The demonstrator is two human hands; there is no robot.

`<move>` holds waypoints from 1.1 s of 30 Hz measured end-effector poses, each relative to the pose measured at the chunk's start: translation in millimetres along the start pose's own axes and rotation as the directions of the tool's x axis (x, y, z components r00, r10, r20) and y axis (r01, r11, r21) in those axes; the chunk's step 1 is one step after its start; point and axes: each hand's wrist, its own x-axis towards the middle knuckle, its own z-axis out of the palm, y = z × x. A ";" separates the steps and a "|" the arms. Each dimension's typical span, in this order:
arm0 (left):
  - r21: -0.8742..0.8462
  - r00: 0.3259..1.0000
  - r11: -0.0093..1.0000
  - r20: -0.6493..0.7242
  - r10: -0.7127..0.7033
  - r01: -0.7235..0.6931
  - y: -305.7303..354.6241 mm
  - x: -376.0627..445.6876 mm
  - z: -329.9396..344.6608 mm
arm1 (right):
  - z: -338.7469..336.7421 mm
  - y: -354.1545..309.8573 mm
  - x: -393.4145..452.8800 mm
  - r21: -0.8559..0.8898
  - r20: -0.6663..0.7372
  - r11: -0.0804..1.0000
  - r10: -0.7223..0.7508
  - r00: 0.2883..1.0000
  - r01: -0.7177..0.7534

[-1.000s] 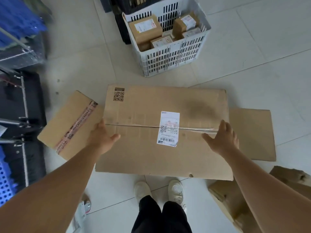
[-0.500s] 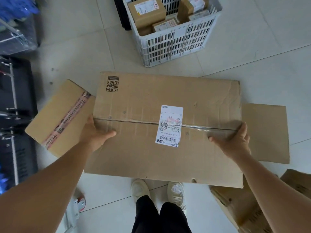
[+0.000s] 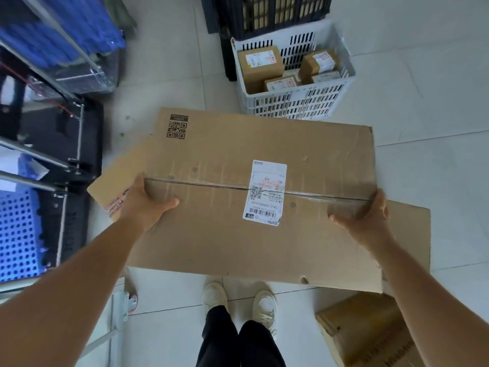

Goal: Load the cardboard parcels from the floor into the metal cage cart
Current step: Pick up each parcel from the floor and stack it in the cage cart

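Note:
A large flat cardboard parcel [image 3: 225, 234] with a white shipping label and a taped centre seam is held up above the floor in front of me. My left hand [image 3: 144, 205] grips its left edge at the seam and my right hand [image 3: 366, 217] grips its right edge. A smaller cardboard parcel with red-printed tape [image 3: 113, 186] lies on the floor, partly hidden under the big one's left end. The metal cage cart [image 3: 53, 165], with steel bars and a blue perforated floor, stands at the left.
A white slotted crate [image 3: 293, 102] of small parcels sits on the floor ahead, with a dark crate [image 3: 264, 14] behind it. Flat cardboard [image 3: 412, 229] lies at the right. Another box [image 3: 370, 332] stands by my right foot. A cart caster [image 3: 131, 300] is near my left foot.
Both hands closed on the ends of the large parcel and raised it off the floor toward me. The view has swung so more of the cage cart shows at the left.

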 end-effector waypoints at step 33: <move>-0.303 0.735 0.930 -0.676 -0.058 -0.206 -95.8 -333.0 -396.6 | -103.9 -292.2 -342.5 0.170 0.086 0.719 -0.692 0.717 0.674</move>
